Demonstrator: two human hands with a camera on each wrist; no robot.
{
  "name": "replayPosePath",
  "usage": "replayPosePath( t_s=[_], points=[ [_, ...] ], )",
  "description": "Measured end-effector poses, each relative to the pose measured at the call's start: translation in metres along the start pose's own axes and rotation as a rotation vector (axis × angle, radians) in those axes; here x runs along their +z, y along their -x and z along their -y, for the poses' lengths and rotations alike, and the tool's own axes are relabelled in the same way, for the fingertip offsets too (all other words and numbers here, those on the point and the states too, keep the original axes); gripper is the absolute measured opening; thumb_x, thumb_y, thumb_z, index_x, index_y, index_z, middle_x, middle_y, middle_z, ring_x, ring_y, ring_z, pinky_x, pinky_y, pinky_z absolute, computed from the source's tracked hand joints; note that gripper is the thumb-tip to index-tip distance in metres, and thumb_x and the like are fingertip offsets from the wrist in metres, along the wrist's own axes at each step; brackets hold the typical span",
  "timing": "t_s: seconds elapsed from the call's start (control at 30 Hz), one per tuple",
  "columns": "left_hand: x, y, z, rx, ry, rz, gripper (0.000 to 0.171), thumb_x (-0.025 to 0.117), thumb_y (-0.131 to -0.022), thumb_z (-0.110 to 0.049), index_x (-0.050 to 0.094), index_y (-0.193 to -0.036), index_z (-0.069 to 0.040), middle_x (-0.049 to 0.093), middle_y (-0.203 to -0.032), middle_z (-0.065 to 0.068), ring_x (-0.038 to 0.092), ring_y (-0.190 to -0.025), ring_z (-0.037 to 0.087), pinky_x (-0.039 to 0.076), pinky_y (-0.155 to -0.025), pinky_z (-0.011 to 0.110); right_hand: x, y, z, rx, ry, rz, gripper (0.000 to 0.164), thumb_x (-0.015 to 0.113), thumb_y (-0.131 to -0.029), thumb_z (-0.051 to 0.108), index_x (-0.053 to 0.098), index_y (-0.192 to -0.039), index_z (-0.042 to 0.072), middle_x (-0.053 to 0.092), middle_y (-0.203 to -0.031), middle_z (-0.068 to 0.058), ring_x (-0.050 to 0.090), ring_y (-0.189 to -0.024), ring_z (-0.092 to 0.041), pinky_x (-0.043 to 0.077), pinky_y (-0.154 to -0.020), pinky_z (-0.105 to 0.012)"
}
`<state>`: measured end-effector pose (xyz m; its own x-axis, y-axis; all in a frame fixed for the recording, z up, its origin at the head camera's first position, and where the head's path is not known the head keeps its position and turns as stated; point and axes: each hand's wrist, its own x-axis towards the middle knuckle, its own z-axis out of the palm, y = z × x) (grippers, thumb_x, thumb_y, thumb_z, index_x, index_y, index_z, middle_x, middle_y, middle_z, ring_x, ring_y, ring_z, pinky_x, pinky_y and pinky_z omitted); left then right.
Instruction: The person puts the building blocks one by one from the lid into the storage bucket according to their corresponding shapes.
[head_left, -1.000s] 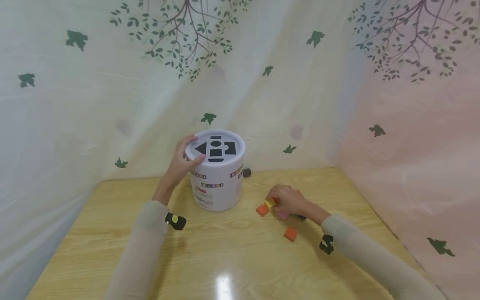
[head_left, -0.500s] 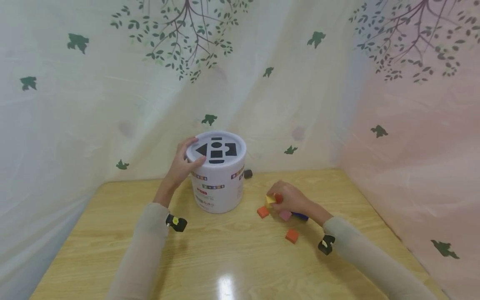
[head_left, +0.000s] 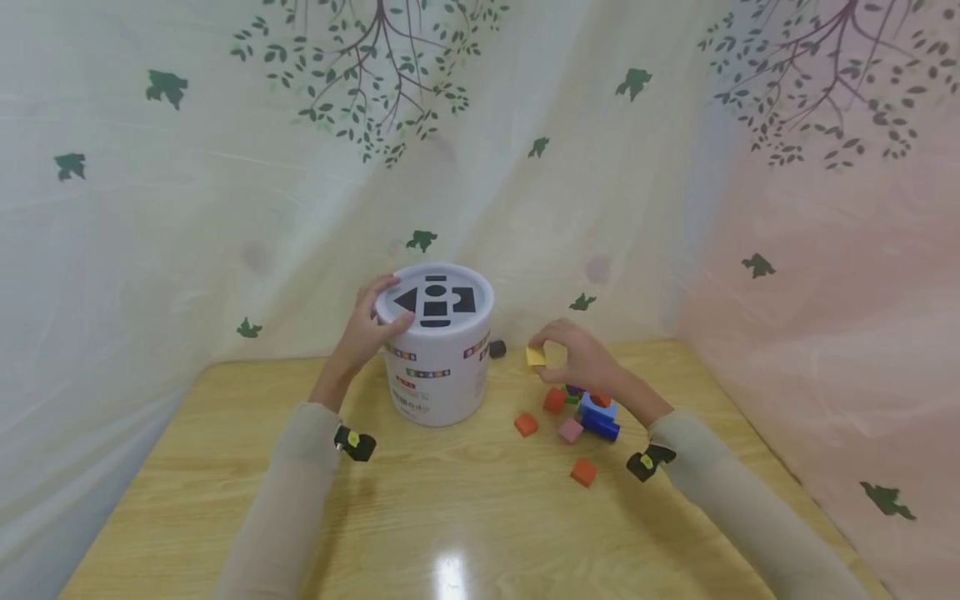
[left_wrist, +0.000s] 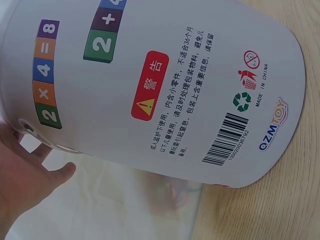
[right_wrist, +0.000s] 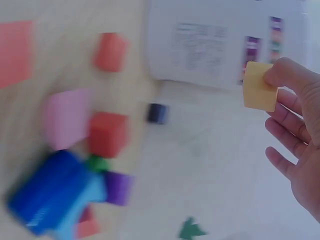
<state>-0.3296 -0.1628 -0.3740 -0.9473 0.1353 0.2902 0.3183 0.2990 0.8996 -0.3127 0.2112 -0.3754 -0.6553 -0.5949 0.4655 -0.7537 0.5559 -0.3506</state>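
Observation:
A white toy bucket (head_left: 442, 400) stands upright on the table, its lid (head_left: 401, 286) cut with black-looking shaped holes. My left hand (head_left: 360, 337) grips the bucket's left rim, thumb at the near side and fingers at the far side. In the left wrist view, the printed wall of the bucket (left_wrist: 185, 65) fills most of the picture. To the right of the bucket, my right hand (head_left: 587, 357) pinches a yellow block (right_wrist: 259, 87) between thumb and fingers, raised off the table. Below that hand lie loose coloured blocks, among them a dark blue cylinder (head_left: 600, 426) and a red block (head_left: 555, 400).
Orange blocks (head_left: 583, 472) and a pink block (head_left: 570, 430) lie in front of the pile. A light blue block (head_left: 596, 406) touches the cylinder. One small black block (head_left: 497, 349) sits right behind the bucket. Printed cloth (head_left: 480, 192) hangs along the table's back and right.
My right hand has picked the yellow block from the pile and lifted it up and away, uncovering the blocks beneath. My left hand keeps its hold on the bucket.

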Motion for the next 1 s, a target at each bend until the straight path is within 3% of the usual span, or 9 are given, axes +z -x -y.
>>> replayPosePath(
  t_s=[0.17, 0.43, 0.7, 0.93, 1.0],
  points=[
    [0.001, 0.000, 0.000, 0.005, -0.001, 0.005, 0.078, 0.071, -0.093, -0.032, 0.032, -0.160, -0.021, 0.015, -0.169, 0.004, 0.020, -0.155, 0.036, 0.025, -0.124, 0.064, -0.021, -0.024, 0.016, -0.114, -0.019, -0.105, 0.033, 0.084, -0.074, 0.003, 0.072, -0.105, 0.002, 0.072, -0.102, -0.010, 0.062, -0.102, -0.027, 0.055, -0.092, -0.046],
    [0.001, 0.000, -0.003, -0.005, 0.014, 0.006, 0.077, 0.070, -0.094, -0.027, 0.030, -0.160, -0.019, 0.014, -0.169, 0.006, 0.019, -0.155, 0.035, 0.022, -0.125, 0.063, -0.037, -0.059, 0.045, -0.093, -0.060, -0.156, 0.033, 0.084, -0.078, 0.007, 0.070, -0.108, 0.003, 0.070, -0.105, -0.010, 0.058, -0.107, -0.026, 0.051, -0.097, -0.043],
    [0.000, 0.011, -0.026, -0.025, 0.026, 0.027, 0.079, 0.068, -0.094, -0.022, 0.028, -0.160, -0.008, 0.012, -0.169, 0.013, 0.014, -0.156, 0.038, 0.013, -0.126, 0.066, -0.021, -0.087, 0.060, -0.021, -0.117, -0.189, 0.035, 0.082, -0.079, 0.010, 0.069, -0.111, 0.004, 0.068, -0.108, -0.010, 0.055, -0.111, -0.024, 0.047, -0.102, -0.042],
    [0.001, -0.002, 0.003, 0.028, 0.016, -0.004, 0.078, 0.070, -0.093, -0.028, 0.031, -0.160, -0.021, 0.015, -0.170, 0.004, 0.017, -0.156, 0.032, 0.012, -0.127, 0.065, -0.003, -0.112, 0.069, 0.019, -0.150, -0.205, 0.035, 0.081, -0.081, 0.012, 0.070, -0.114, 0.006, 0.068, -0.112, -0.008, 0.051, -0.114, -0.024, 0.046, -0.104, -0.046],
    [0.001, -0.003, 0.004, 0.029, 0.009, -0.006, 0.078, 0.070, -0.093, -0.029, 0.031, -0.160, -0.021, 0.016, -0.169, 0.004, 0.017, -0.156, 0.032, 0.012, -0.126, 0.065, 0.002, -0.117, 0.070, 0.029, -0.141, -0.202, 0.035, 0.081, -0.082, 0.014, 0.070, -0.115, 0.007, 0.068, -0.114, -0.008, 0.051, -0.116, -0.024, 0.046, -0.104, -0.047]
  ],
)
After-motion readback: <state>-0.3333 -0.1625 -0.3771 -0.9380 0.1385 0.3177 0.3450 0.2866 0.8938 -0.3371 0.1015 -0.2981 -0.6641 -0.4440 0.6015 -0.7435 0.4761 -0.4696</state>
